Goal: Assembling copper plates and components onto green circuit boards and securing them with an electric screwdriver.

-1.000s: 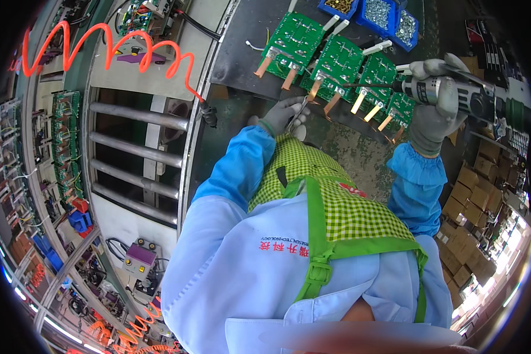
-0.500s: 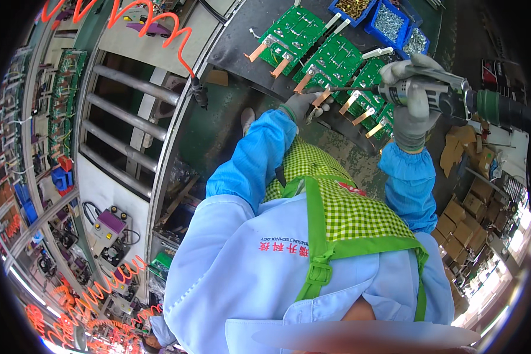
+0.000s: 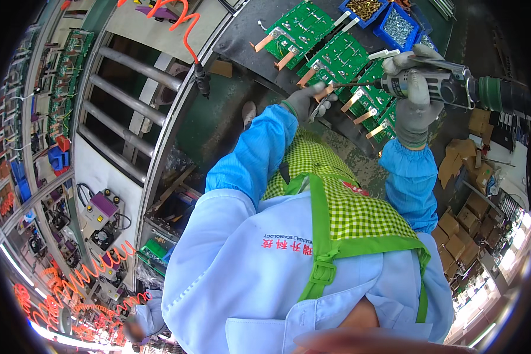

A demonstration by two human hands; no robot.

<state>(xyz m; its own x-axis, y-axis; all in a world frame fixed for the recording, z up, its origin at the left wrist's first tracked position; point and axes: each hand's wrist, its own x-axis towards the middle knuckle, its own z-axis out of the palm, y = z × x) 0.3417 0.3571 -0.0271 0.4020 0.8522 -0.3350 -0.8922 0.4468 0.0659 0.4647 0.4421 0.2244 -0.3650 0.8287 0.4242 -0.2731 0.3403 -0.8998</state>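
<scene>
My right hand (image 3: pixel 418 109), in a grey glove, is wrapped round a power screwdriver (image 3: pixel 445 87). Its long thin bit (image 3: pixel 354 84) points left across the green circuit boards (image 3: pixel 339 56) and ends by a copper strip (image 3: pixel 323 94). At that strip, my gloved left hand (image 3: pixel 304 101) has its fingers closed on the strip's end. Just under those fingers shows a small metallic piece (image 3: pixel 320 111), too unclear to name. Several boards lie in a row on the dark bench, with copper strips sticking out toward me and pale strips at their far ends.
Blue bins (image 3: pixel 398 28) of small metal fasteners stand at the bench's far side. An orange coiled hose (image 3: pixel 186 32) hangs at the left with a dark connector (image 3: pixel 202 81). Left of me is a metal roller frame (image 3: pixel 138 71). Cardboard boxes (image 3: pixel 457 236) are stacked at the right.
The view has shifted slightly, so the boards and bins sit higher and further right. The driver's bit tip now lies at the strip by my left hand, whose fingers have come up to it.
</scene>
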